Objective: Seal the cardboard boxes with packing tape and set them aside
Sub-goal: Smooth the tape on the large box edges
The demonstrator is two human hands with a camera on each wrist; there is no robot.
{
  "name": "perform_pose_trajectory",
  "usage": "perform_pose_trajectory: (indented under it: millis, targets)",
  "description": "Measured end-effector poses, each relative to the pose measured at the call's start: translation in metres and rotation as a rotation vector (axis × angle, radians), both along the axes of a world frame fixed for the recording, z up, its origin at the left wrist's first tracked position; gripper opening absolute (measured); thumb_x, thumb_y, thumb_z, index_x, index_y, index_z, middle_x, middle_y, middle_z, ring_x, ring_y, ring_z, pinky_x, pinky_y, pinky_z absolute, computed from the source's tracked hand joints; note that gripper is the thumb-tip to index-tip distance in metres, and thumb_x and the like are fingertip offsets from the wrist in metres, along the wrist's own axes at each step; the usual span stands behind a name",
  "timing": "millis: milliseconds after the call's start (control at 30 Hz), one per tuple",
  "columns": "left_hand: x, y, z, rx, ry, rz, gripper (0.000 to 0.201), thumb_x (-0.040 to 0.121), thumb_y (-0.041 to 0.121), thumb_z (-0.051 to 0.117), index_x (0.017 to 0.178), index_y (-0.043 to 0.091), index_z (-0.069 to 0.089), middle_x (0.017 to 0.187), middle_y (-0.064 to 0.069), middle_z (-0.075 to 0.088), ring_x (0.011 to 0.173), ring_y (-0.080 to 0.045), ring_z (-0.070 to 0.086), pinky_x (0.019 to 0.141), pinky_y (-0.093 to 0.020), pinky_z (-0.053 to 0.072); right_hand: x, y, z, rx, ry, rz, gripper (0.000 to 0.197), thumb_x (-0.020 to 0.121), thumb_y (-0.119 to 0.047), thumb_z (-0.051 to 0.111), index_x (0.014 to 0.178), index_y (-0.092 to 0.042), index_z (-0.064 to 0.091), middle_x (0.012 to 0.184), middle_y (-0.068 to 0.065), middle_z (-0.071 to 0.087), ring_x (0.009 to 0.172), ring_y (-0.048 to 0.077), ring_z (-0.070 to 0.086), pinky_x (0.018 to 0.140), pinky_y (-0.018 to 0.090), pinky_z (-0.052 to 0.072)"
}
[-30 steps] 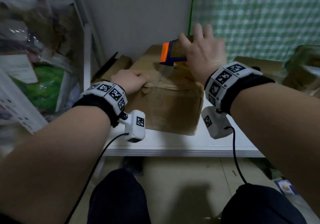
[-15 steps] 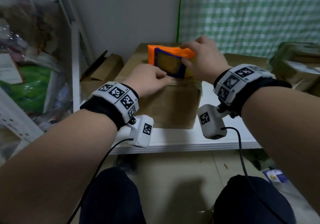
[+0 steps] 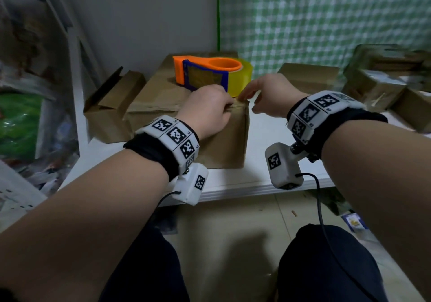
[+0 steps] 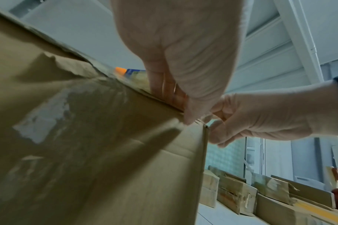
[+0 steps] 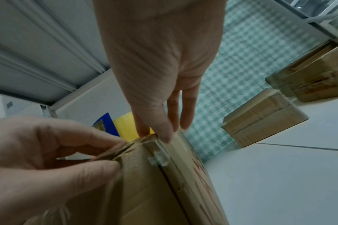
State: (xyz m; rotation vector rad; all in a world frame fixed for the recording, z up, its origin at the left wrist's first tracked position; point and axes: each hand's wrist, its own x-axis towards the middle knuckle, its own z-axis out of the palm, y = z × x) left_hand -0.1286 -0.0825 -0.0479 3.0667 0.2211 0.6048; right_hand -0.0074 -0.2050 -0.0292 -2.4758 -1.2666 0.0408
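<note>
**Box point(image 3: 228, 143) corner, pinched from both sides**

My left hand point(image 3: 207, 112) clamps the top edge, fingers curled over it and thumb on the front. My right hand point(image 3: 268, 96) pinches the corner beside it. The dispenser point(image 3: 203, 75) sits on the box just beyond my fingertips. The card is brown and creased, with torn old tape. I judge it light but soft, so I should grip at the corners, where it is stiffest.

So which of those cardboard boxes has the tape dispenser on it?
The middle box, touched by left hand and right hand: the tape dispenser rests on its top. The open box beside it has none.
</note>
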Motion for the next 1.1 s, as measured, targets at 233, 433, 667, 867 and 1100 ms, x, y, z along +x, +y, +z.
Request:
perform_pose_trajectory:
  millis: [233, 433, 667, 867, 1100]
  targets:
    - [0.008, -0.008, 0.000, 0.082, 0.011, 0.023, 0.029, 0.092, 0.031, 0.052, 0.110, 0.015, 0.069, 0.105, -0.006, 0.065, 0.101, -0.027, 0.058, 0.082, -0.039, 0.049, 0.003, -0.003, -0.015, 0.040, 0.027, 0.034, 0.050, 0.072, -0.005, 0.080, 0.117, -0.019, 0.064, 0.097, 0.000, 0.067, 0.081, 0.011, 0.056, 0.075, 0.021, 0.045]
    - [0.010, -0.013, 0.000, 0.154, 0.028, 0.027, 0.034, 0.093, 0.037, 0.048, 0.106, 0.014, 0.070, 0.100, -0.007, 0.064, 0.096, -0.027, 0.059, 0.076, -0.037, 0.045, 0.002, -0.006, -0.021, 0.095, 0.029, 0.046, 0.050, 0.070, -0.012, 0.083, 0.116, -0.016, 0.064, 0.089, -0.004, 0.062, 0.077, 0.011, 0.057, 0.076, 0.020, 0.045]
    - [0.012, -0.014, 0.008, 0.135, 0.030, 0.014, 0.034, 0.094, 0.037, 0.049, 0.105, 0.016, 0.072, 0.099, -0.005, 0.069, 0.097, -0.025, 0.060, 0.076, -0.036, 0.045, 0.000, -0.005, -0.025, 0.142, 0.018, 0.037, 0.048, 0.071, -0.015, 0.082, 0.116, -0.015, 0.065, 0.093, 0.000, 0.065, 0.077, 0.012, 0.056, 0.078, 0.023, 0.047]
    - [0.015, -0.014, 0.011, 0.149, 0.043, 0.017, 0.033, 0.092, 0.039, 0.051, 0.100, 0.015, 0.072, 0.093, -0.005, 0.068, 0.093, -0.025, 0.060, 0.074, -0.035, 0.045, 0.001, -0.004, -0.029, 0.176, 0.005, 0.028, 0.046, 0.072, -0.020, 0.082, 0.115, -0.014, 0.066, 0.096, 0.002, 0.068, 0.075, 0.011, 0.055, 0.074, 0.022, 0.044]
    - [0.015, -0.014, 0.012, 0.136, 0.062, 0.013, 0.032, 0.091, 0.038, 0.052, 0.099, 0.016, 0.073, 0.092, -0.006, 0.068, 0.091, -0.025, 0.060, 0.072, -0.034, 0.044, 0.002, -0.001, -0.033, 0.199, -0.019, 0.019, 0.045, 0.070, -0.026, 0.084, 0.110, -0.013, 0.068, 0.095, 0.003, 0.070, 0.075, 0.011, 0.055, 0.072, 0.022, 0.043]
